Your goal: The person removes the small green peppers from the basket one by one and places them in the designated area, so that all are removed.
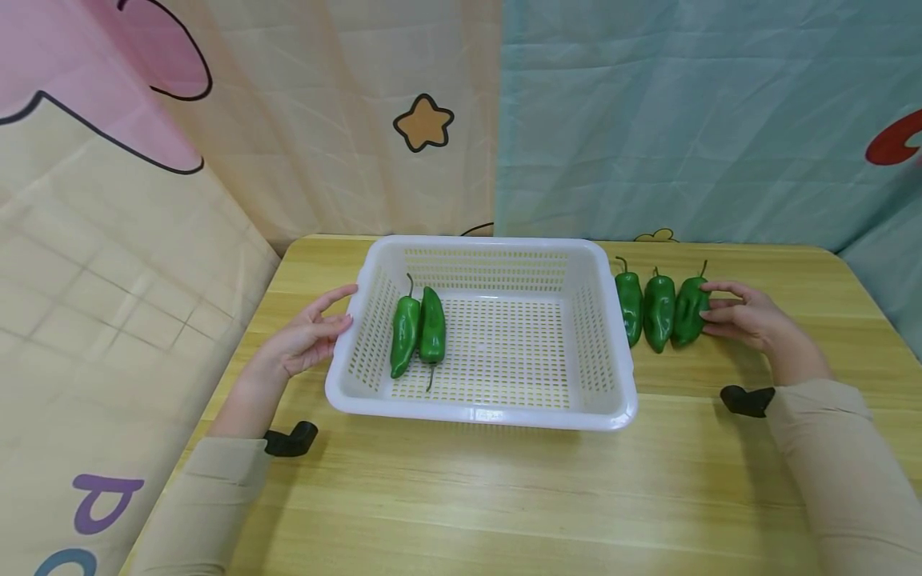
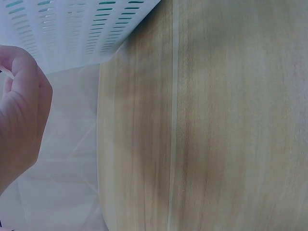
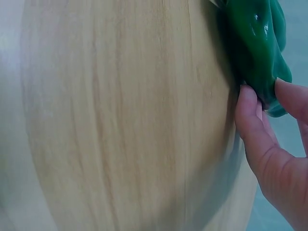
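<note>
A white plastic basket (image 1: 481, 415) with slotted walls stands on the wooden table. Inside it, towards the left, lie two green peppers, one with its stem up (image 1: 405, 336) and the other with its stem down (image 1: 432, 332). My left hand (image 1: 306, 336) holds the basket's left rim; in the left wrist view its curled fingers are partly cut off. To the right of the basket, three green peppers lie in a row. The rightmost pepper (image 1: 690, 316) is pinched at its right side by my right hand (image 1: 749, 320). Thumb and fingers meet its end in the right wrist view.
The other two peppers of the row, a middle one (image 1: 659, 312) and a left one (image 1: 629, 308), lie close together against the basket's right side. Printed curtains (image 1: 684, 120) hang behind and left of the table (image 1: 504, 496). Black mounts sit at both wrists.
</note>
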Tool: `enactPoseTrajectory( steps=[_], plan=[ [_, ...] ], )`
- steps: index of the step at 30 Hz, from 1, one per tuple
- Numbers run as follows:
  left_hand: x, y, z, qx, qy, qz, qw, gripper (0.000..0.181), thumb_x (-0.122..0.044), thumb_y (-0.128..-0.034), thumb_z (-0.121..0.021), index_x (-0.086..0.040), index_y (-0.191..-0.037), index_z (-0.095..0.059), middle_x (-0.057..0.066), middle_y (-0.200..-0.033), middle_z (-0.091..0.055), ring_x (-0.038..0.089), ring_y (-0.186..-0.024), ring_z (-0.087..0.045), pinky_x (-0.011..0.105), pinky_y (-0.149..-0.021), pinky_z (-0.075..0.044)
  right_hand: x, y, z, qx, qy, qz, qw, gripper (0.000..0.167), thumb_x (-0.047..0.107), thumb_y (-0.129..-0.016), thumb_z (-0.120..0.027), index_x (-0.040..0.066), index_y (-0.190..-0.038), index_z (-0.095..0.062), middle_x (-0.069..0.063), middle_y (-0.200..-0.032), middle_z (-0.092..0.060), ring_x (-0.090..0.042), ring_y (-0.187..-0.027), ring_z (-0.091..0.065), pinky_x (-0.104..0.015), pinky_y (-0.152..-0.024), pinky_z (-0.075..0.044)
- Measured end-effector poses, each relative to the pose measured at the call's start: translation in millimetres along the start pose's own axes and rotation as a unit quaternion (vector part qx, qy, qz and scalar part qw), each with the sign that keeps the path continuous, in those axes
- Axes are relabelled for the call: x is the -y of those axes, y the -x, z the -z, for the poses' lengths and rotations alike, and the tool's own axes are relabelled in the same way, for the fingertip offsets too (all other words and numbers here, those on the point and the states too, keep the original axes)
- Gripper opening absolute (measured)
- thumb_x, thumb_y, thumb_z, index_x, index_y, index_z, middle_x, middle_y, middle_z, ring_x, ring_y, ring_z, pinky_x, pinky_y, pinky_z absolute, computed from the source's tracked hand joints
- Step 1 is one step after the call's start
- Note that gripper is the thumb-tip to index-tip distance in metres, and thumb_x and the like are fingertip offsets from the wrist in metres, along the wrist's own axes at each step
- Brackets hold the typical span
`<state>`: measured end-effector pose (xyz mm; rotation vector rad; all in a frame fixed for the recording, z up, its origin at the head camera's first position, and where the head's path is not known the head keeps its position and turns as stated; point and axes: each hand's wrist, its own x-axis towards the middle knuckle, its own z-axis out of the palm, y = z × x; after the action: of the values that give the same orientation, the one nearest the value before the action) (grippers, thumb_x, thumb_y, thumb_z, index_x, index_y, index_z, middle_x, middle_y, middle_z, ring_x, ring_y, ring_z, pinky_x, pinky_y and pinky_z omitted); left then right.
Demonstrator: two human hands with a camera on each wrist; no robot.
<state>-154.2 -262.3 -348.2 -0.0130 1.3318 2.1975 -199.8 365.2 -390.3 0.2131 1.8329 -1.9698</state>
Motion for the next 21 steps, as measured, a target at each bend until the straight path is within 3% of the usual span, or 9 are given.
enactPoseTrajectory(
  steps=[7,21],
  plan=[
    [0.3,0.7,0.0,-0.005,-0.001,0.001,1.0000,0.046,0.005,-0.0953,-0.044,-0.021,-0.132,-0.032,0.010,-0.103,-0.063,0.023,-0.092,-0.065,0.038,-0.074,-0.056,0.4,-1.6,-3.7,-0.014,0.021,0.001,0.9997,0.043,-0.007,-0.089,-0.056,0.029,-0.112,-0.050,0.005,-0.097,-0.050,-0.008,-0.081,-0.063,-0.026,-0.075,-0.055],
    [0.0,0.3,-0.7,-0.013,-0.004,0.003,0.9999,0.047,0.005,-0.0957,-0.043,-0.021,-0.133,-0.031,0.011,-0.104,-0.062,0.023,-0.091,-0.065,0.037,-0.074,-0.056,3.6,-0.7,-2.7,0.004,-0.004,0.003,1.0000,0.043,-0.011,-0.087,-0.056,0.028,-0.105,-0.057,0.004,-0.090,-0.059,-0.012,-0.080,-0.064,-0.028,-0.073,-0.056]
  ],
)
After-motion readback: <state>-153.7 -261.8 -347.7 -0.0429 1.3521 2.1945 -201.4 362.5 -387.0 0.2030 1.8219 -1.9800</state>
